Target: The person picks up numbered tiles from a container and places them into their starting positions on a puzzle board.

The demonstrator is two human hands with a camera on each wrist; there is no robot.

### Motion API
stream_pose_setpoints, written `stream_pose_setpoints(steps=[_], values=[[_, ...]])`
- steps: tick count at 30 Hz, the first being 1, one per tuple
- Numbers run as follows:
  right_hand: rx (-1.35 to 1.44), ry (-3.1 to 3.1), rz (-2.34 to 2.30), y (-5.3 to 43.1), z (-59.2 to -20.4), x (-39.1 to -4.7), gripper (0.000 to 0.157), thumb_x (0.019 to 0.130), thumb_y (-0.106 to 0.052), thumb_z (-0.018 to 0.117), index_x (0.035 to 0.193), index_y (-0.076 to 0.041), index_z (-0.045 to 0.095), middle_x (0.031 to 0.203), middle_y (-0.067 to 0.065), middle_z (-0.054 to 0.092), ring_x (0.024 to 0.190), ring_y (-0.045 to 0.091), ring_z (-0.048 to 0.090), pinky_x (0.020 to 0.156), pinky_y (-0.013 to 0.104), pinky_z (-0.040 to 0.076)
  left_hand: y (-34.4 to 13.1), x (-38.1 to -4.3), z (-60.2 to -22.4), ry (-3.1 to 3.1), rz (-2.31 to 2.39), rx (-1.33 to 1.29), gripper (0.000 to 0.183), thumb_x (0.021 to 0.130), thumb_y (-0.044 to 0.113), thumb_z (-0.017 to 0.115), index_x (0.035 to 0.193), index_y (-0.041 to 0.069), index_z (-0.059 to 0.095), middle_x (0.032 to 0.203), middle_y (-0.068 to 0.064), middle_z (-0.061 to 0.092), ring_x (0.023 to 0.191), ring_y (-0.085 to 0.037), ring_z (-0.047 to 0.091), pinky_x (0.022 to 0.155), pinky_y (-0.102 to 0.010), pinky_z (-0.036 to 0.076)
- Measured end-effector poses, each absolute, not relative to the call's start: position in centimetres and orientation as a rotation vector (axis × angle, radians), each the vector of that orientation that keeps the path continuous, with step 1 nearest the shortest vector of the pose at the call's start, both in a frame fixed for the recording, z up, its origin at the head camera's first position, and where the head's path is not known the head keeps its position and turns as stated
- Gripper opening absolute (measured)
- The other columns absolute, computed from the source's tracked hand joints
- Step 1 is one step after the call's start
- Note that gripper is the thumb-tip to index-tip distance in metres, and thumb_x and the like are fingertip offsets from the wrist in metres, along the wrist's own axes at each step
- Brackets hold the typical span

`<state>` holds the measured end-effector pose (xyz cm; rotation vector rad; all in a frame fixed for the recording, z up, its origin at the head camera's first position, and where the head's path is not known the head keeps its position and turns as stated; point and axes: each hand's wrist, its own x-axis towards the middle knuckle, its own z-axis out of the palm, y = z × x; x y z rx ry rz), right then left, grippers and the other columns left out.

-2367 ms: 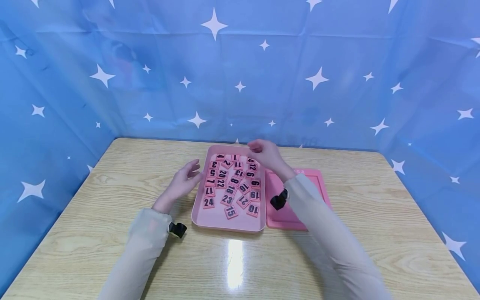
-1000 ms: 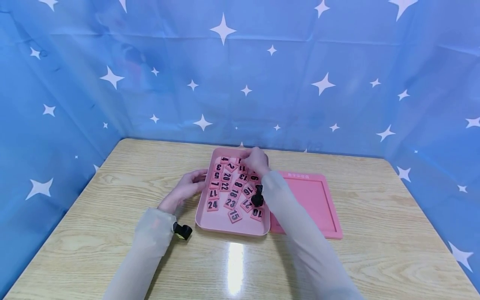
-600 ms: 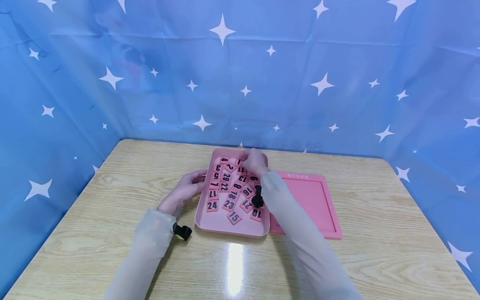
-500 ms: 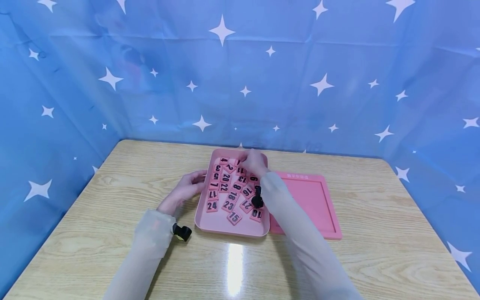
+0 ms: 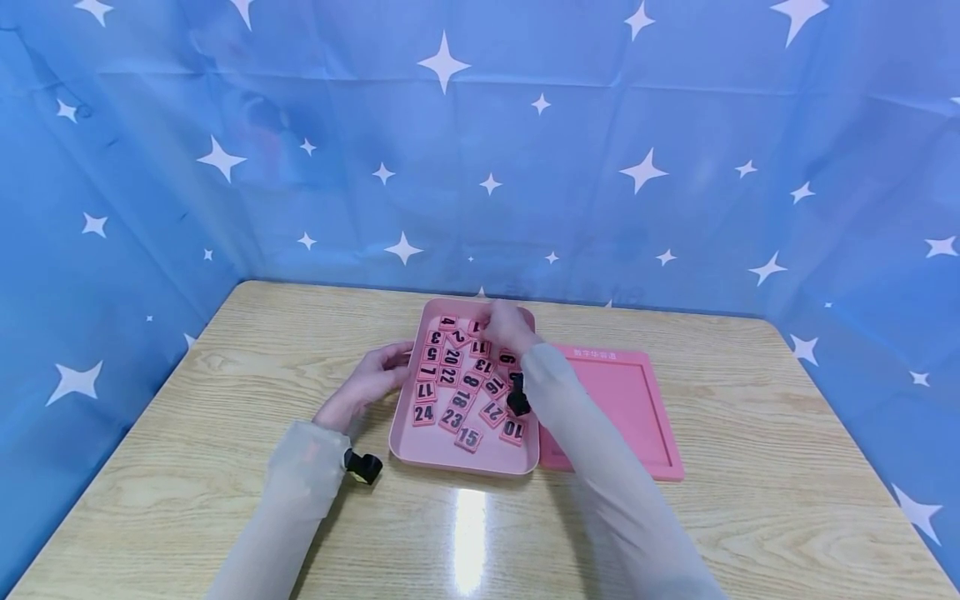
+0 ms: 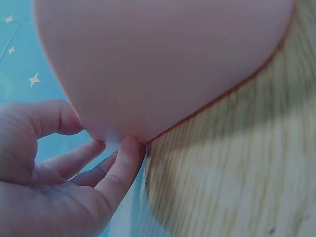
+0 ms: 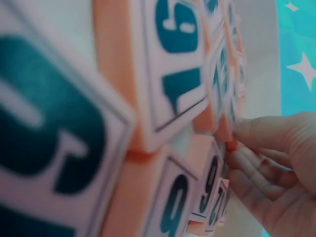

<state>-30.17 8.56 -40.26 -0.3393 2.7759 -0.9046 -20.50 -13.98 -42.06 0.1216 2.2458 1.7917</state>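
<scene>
In the head view a pink tray [image 5: 467, 461] holds loose pink number tiles [image 5: 468, 438]. My left hand [image 5: 366, 382] is at the tray's left side. The left wrist view shows its fingers [image 6: 121, 170] touching the outside of the tray wall, none curled round a tile. Over the far right part of the tray reaches my right hand [image 5: 507, 327], beside the "1" tile [image 5: 476, 327]. In the right wrist view thumb and fingers pinch the edge of a tile low among the others; its number is hidden. Some tiles lie covered by this hand and sleeve.
A flat pink frame board [image 5: 628, 400] with a raised rim and white lettering lies against the tray's right side, partly under the right sleeve. Both sit on a wood-grain table [image 5: 757, 433]. A blue star-patterned curtain [image 5: 330, 125] stands behind.
My right hand has moved left from the tray's far right rim to the tiles, and the left hand has come to the wall. Lately the middle tiles, from 11 to 23, have slid nearer.
</scene>
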Motion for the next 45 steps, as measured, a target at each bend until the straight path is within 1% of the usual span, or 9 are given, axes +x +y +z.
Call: stream_pose_setpoints(steps=[7,15,20,23,28,32,36,38,45], values=[[-0.347,2.822,-0.853,8.2,-40.3,-29.9,0.009,0.085,-0.001,0.064,0.090,-0.007,0.068,0.084,0.005,0.063,0.075,0.019,0.056,0.063,0.027,0.046,-14.1,-20.5,-42.1,2.241,1.790,0.130,0.054,0.089,-0.002,0.048,0.141,-0.005,0.034,0.134,-0.028,0.044,0.122,-0.038,0.045,0.097,-0.038,0.045],[-0.359,2.802,-0.869,8.4,-40.3,-30.1,0.017,0.082,-0.001,0.068,0.098,-0.006,0.067,0.092,0.006,0.062,0.085,0.020,0.056,0.075,0.032,0.050,-14.1,-20.5,-42.1,2.230,1.805,0.146,0.053,0.090,-0.002,0.049,0.141,-0.005,0.034,0.134,-0.028,0.045,0.121,-0.038,0.046,0.096,-0.038,0.046],[-0.346,2.753,-0.898,8.7,-40.3,-30.1,0.015,0.084,-0.006,0.069,0.099,-0.008,0.066,0.090,0.004,0.062,0.083,0.020,0.056,0.073,0.031,0.050,-14.2,-20.4,-42.1,2.229,1.798,0.140,0.053,0.090,-0.002,0.049,0.141,-0.005,0.035,0.134,-0.028,0.045,0.121,-0.038,0.045,0.096,-0.037,0.046],[-0.343,2.745,-0.899,8.8,-40.0,-29.9,0.013,0.084,-0.014,0.070,0.096,-0.010,0.067,0.087,0.003,0.063,0.081,0.019,0.056,0.071,0.030,0.049,-14.3,-20.5,-42.1,2.227,1.795,0.142,0.053,0.091,0.000,0.050,0.141,-0.005,0.034,0.134,-0.028,0.045,0.122,-0.038,0.045,0.097,-0.038,0.045],[-0.374,2.767,-0.922,9.2,-39.0,-29.8,0.024,0.080,-0.023,0.076,0.097,-0.009,0.068,0.088,0.005,0.062,0.081,0.020,0.054,0.069,0.032,0.047,-14.3,-20.5,-42.1,2.214,1.802,0.136,0.054,0.091,0.002,0.052,0.141,-0.005,0.034,0.134,-0.027,0.044,0.123,-0.037,0.044,0.098,-0.038,0.044],[-0.473,2.771,-1.033,10.0,-38.4,-29.6,0.034,0.077,-0.015,0.077,0.106,-0.002,0.067,0.096,0.010,0.060,0.087,0.022,0.052,0.074,0.033,0.048,-14.3,-20.4,-42.1,2.215,1.804,0.136,0.054,0.090,0.001,0.052,0.141,-0.005,0.034,0.134,-0.027,0.044,0.123,-0.037,0.044,0.099,-0.038,0.044],[-0.600,2.794,-1.085,10.9,-37.8,-29.1,0.034,0.077,-0.005,0.072,0.110,0.001,0.066,0.099,0.013,0.059,0.089,0.024,0.054,0.077,0.033,0.049,-14.3,-20.5,-42.1,2.217,1.806,0.139,0.054,0.090,0.001,0.052,0.141,-0.005,0.034,0.134,-0.027,0.045,0.123,-0.037,0.044,0.099,-0.038,0.044],[-0.637,2.788,-1.127,11.4,-37.5,-28.8,0.033,0.078,-0.004,0.071,0.111,0.001,0.067,0.099,0.013,0.060,0.088,0.024,0.055,0.076,0.034,0.050,-14.3,-20.5,-42.1,2.215,1.808,0.137,0.054,0.090,0.000,0.052,0.141,-0.005,0.034,0.134,-0.027,0.045,0.123,-0.037,0.044,0.098,-0.038,0.044],[-0.685,2.785,-1.203,13.0,-36.3,-27.7,0.032,0.081,-0.008,0.071,0.113,-0.003,0.067,0.102,0.013,0.062,0.089,0.024,0.058,0.078,0.037,0.051,-14.3,-20.6,-42.2,2.219,1.805,0.134,0.053,0.090,0.000,0.051,0.141,-0.005,0.034,0.134,-0.028,0.044,0.123,-0.038,0.044,0.097,-0.038,0.045]])
